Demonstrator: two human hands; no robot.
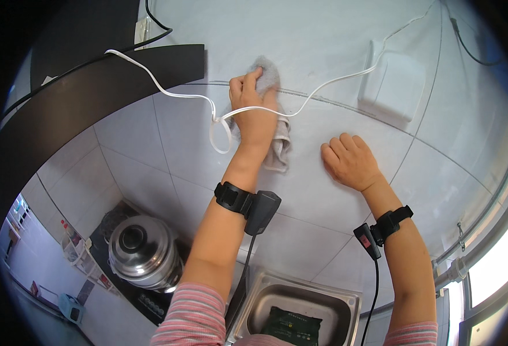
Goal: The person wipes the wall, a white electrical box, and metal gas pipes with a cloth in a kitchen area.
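My left hand (254,101) presses a grey cloth (267,71) against the white tiled wall (314,173), across a horizontal grout line. The cloth's lower end (280,151) hangs in folds below the palm, which hides its middle. A thin white cable (184,94) passes in front of that hand and makes a small loop beside it. My right hand (351,162) is at the wall further right, fingers curled into a fist, with nothing seen in it. Above it, a white switch or socket cover (394,86) is fixed to the tiles.
A dark range hood or panel (115,82) juts out at upper left, with a black cable along it. Below left, a steel lidded pot (143,253) stands on a black cooktop (150,305). A steel sink (260,287) holds a dark green packet (295,326). Pipes (457,270) run along the right.
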